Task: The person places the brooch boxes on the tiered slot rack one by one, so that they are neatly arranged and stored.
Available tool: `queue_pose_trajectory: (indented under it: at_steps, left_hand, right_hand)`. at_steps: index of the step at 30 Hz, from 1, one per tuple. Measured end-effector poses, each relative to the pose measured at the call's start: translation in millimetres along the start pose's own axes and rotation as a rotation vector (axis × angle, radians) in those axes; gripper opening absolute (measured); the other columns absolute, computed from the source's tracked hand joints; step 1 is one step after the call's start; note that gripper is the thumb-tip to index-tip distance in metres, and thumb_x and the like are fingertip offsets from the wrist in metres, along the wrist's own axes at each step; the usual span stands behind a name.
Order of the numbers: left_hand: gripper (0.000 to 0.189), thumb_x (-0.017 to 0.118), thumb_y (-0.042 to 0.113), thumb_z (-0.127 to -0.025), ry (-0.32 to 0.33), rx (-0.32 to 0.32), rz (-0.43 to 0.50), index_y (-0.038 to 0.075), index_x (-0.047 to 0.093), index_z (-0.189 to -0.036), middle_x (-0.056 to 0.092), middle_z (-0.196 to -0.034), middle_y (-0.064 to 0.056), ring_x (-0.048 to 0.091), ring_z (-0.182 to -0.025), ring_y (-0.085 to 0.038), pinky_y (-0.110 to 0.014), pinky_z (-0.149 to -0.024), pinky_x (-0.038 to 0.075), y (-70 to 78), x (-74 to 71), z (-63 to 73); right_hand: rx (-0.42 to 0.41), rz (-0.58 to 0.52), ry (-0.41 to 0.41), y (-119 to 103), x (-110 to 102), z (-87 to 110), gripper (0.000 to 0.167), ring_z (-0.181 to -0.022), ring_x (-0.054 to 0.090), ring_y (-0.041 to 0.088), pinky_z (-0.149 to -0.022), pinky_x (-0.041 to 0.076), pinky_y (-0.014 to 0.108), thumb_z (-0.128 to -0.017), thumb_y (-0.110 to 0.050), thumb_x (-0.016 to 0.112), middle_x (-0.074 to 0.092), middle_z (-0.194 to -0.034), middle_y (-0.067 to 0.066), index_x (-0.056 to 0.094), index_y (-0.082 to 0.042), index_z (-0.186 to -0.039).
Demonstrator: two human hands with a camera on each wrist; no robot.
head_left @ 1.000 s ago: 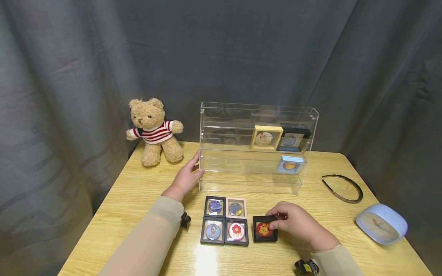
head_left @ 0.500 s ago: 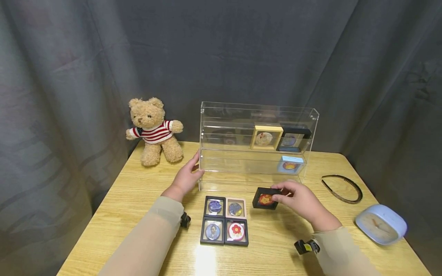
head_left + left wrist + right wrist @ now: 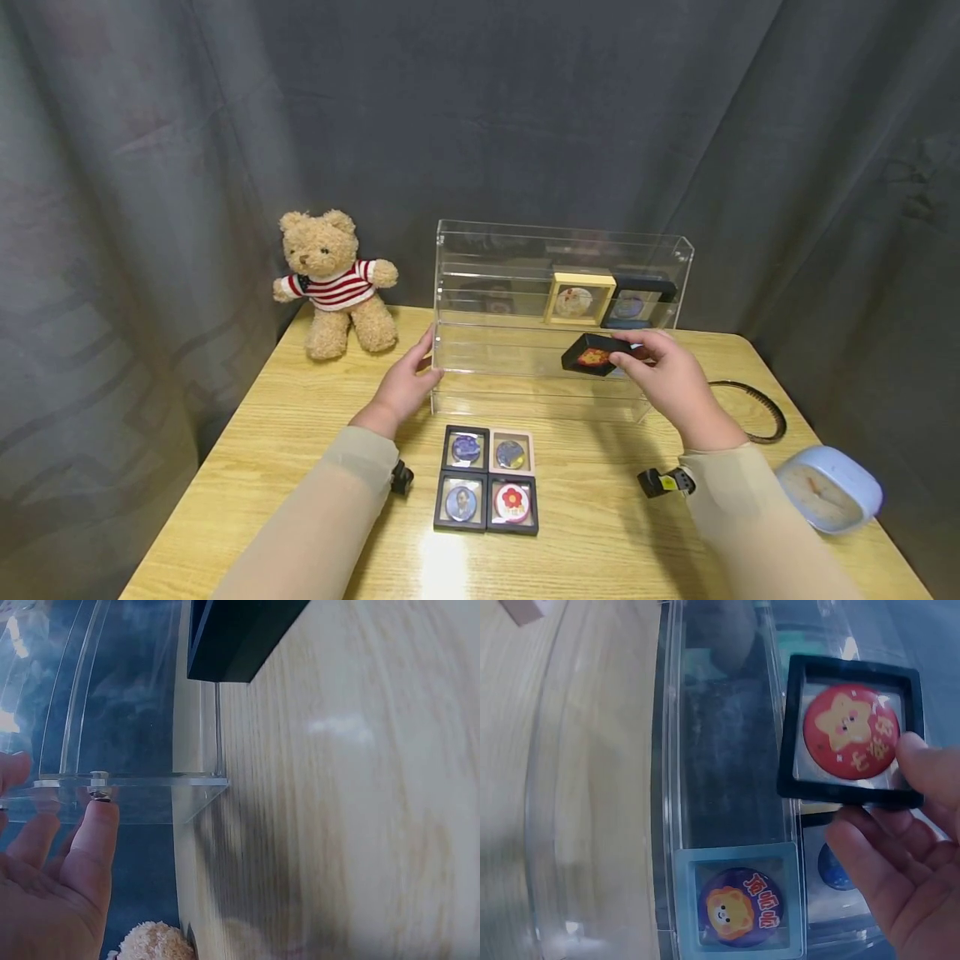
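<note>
My right hand [image 3: 671,379] pinches a black square frame [image 3: 587,356] by its right side, in front of the clear acrylic display shelf [image 3: 495,360]. In the right wrist view the held frame [image 3: 789,727] shows a red round badge with a yellow star. Just below it there, a light blue frame [image 3: 684,900] with a lion badge stands on a shelf tier. My left hand [image 3: 405,383] rests its fingers, extended, against the shelf's left side panel, as the left wrist view of that hand [image 3: 64,877] also shows. A yellow frame [image 3: 551,300] and a black frame [image 3: 637,323] occupy a higher tier.
On the table, two black frames [image 3: 438,500] [image 3: 491,518], a further black frame [image 3: 447,446] and a pale pink frame [image 3: 529,454] lie in a block. A teddy bear [image 3: 335,287] sits back left. A headband [image 3: 776,412] and blue clock [image 3: 847,479] lie right.
My right hand has lifted the black star-badge frame off the table and carried it up and away from me to the shelf's front. The left hand stays at the side panel.
</note>
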State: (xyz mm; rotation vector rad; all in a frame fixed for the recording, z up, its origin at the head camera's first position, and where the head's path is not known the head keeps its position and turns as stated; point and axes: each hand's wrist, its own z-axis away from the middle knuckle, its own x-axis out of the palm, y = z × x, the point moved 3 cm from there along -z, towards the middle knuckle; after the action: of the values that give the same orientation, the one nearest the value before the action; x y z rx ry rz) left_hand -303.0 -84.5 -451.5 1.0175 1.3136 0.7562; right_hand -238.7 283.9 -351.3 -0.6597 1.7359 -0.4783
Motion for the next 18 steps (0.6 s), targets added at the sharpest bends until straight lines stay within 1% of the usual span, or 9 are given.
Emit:
queue_pose_trajectory:
  at_steps: [2,5,9,12,15,18]
  left_hand:
    - [0.076,0.063,0.016,-0.097,-0.002,0.003,-0.001,0.043,0.023,-0.156,0.032,-0.159,-0.003,0.044,-0.134,-0.033,-0.049,-0.106,0.04,0.2,-0.1,-0.2]
    - [0.076,0.062,0.016,-0.097,-0.004,0.006,0.001,0.043,0.023,-0.156,0.031,-0.159,-0.002,0.044,-0.134,-0.033,-0.048,-0.106,0.04,0.2,0.2,-0.3]
    - [0.076,0.062,0.015,-0.098,-0.004,0.004,0.006,0.044,0.023,-0.156,0.029,-0.159,0.0,0.045,-0.134,-0.032,-0.048,-0.106,0.04,0.4,0.8,-0.4]
    - [0.076,0.062,0.015,-0.098,-0.004,0.001,0.013,0.044,0.023,-0.156,0.029,-0.159,0.001,0.045,-0.134,-0.031,-0.049,-0.106,0.04,0.9,1.1,-0.4]
    - [0.076,0.062,0.015,-0.098,-0.002,-0.002,0.016,0.044,0.023,-0.156,0.03,-0.159,0.001,0.044,-0.134,-0.031,-0.049,-0.106,0.04,1.1,0.8,-0.3]
    - [0.076,0.062,0.014,-0.098,0.001,-0.003,0.014,0.044,0.023,-0.156,0.03,-0.159,0.0,0.044,-0.134,-0.031,-0.049,-0.106,0.041,0.9,0.2,-0.4]
  right_hand:
    - [0.002,-0.001,0.036,0.4,-1.8,-4.7,0.041,-0.097,0.059,0.026,-0.07,0.052,0.042,-0.097,-0.033,0.065,0.056,-0.121,0.008,0.064,-0.014,-0.134]
    - [0.004,-0.001,0.067,2.2,-3.8,-10.5,0.043,-0.1,0.059,0.028,-0.073,0.052,0.044,-0.098,-0.033,0.063,0.055,-0.124,0.01,0.062,-0.013,-0.136]
    - [0.014,-0.018,0.098,5.0,-6.0,-15.3,0.044,-0.1,0.057,0.029,-0.078,0.049,0.046,-0.1,-0.033,0.061,0.055,-0.121,0.012,0.061,-0.011,-0.138]
    - [0.015,-0.029,0.126,5.4,-7.8,-17.8,0.043,-0.099,0.056,0.028,-0.079,0.047,0.045,-0.1,-0.032,0.061,0.055,-0.117,0.012,0.061,-0.011,-0.137]
    - [0.018,-0.028,0.143,4.6,-9.3,-20.3,0.042,-0.1,0.055,0.028,-0.078,0.047,0.044,-0.1,-0.033,0.061,0.056,-0.116,0.011,0.062,-0.011,-0.136]
    - [0.024,-0.024,0.139,4.1,-9.8,-22.9,0.043,-0.101,0.055,0.029,-0.078,0.047,0.044,-0.1,-0.034,0.06,0.056,-0.118,0.012,0.062,-0.012,-0.137]
